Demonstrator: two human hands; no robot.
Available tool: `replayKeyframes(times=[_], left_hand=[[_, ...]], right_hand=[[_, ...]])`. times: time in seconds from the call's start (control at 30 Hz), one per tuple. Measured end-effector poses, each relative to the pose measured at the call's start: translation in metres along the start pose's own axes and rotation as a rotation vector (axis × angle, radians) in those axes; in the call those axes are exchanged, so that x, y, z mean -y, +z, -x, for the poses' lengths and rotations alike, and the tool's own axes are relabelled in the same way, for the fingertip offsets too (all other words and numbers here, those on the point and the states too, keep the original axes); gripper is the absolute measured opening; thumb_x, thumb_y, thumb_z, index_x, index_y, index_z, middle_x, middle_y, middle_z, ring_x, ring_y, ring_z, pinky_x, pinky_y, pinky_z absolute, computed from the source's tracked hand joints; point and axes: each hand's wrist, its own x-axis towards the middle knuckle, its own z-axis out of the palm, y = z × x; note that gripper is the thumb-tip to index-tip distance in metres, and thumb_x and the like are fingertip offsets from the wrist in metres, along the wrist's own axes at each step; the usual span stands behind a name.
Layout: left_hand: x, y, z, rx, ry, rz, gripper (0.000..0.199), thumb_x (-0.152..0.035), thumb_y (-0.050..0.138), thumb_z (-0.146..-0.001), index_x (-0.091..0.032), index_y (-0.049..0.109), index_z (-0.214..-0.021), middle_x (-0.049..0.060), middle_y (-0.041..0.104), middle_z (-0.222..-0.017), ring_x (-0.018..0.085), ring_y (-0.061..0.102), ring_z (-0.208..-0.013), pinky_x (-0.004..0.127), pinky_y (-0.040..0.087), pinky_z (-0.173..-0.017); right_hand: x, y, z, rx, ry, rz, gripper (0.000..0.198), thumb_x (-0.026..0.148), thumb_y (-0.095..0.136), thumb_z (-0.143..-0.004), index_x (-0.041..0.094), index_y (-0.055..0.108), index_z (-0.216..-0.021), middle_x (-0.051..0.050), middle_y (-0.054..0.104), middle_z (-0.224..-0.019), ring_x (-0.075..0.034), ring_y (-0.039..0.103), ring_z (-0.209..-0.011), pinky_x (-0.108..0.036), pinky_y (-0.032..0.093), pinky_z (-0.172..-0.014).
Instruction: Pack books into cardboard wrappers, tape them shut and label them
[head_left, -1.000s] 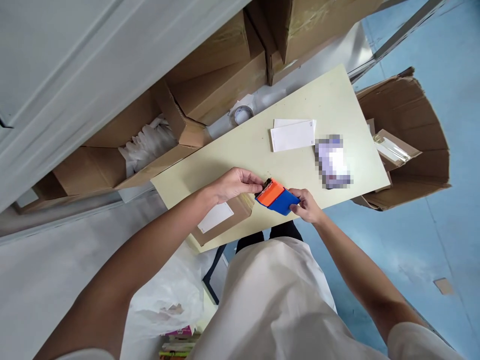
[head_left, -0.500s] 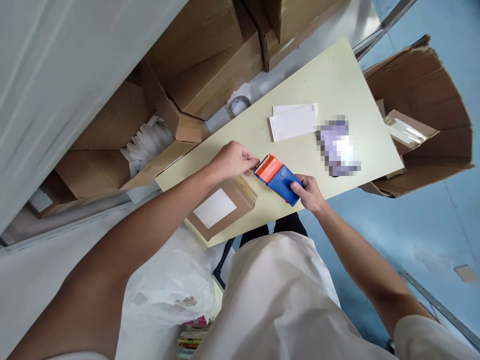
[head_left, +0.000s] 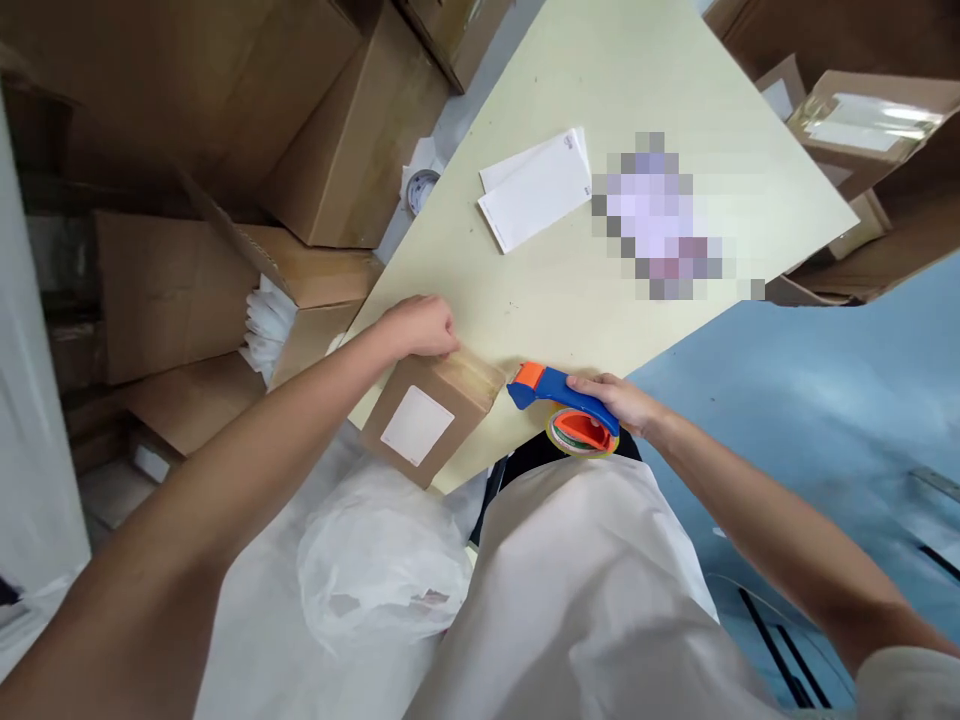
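Note:
My right hand (head_left: 619, 400) grips the blue handle of a tape dispenser (head_left: 559, 385). Its orange head points left, and a roll of tape (head_left: 581, 432) hangs below the handle. To the left stands a small cardboard box (head_left: 465, 400) with a white label (head_left: 418, 425) on the side toward me. Clear tape runs along its top, close to the dispenser's head. My left hand (head_left: 426, 325) is closed, fingertips down at the box's far top edge; whatever it pinches is hidden.
White cards (head_left: 536, 190) and a pixelated item (head_left: 656, 220) lie farther back on the cream table (head_left: 525, 310). Large cartons (head_left: 360, 140) line the left, with a tape roll (head_left: 421, 190) beside them. Another carton (head_left: 900, 240) stands right. A white plastic bag (head_left: 382, 560) hangs below the table's front.
My left hand has moved from the dispenser's toothed end to the box's far edge. The dispenser has turned, lowered toward me, showing its roll. My view has shifted.

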Motion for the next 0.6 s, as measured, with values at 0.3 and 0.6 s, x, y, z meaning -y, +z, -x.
replayKeyframes(times=[0.3, 0.6], left_hand=[[-0.020, 0.034, -0.009, -0.116, 0.006, -0.174, 0.020, -0.036, 0.069, -0.063, -0.016, 0.065, -0.063, 0.013, 0.060, -0.067, 0.038, 0.061, -0.093, 0.049, 0.042, -0.084], [-0.011, 0.057, -0.007, -0.207, 0.047, 0.034, 0.027, -0.045, 0.061, -0.073, -0.019, 0.069, -0.072, 0.013, 0.061, -0.071, 0.037, 0.057, -0.104, 0.047, 0.038, -0.087]], right_hand=[[-0.024, 0.012, -0.010, -0.006, -0.035, -0.070, 0.037, 0.051, 0.068, -0.076, 0.015, 0.070, -0.069, -0.005, 0.070, -0.063, -0.014, 0.061, -0.051, -0.024, 0.049, -0.047], [-0.027, 0.031, -0.018, -0.022, -0.065, -0.070, 0.032, 0.048, 0.067, -0.078, 0.016, 0.072, -0.074, -0.004, 0.071, -0.066, -0.014, 0.062, -0.053, -0.023, 0.050, -0.049]])
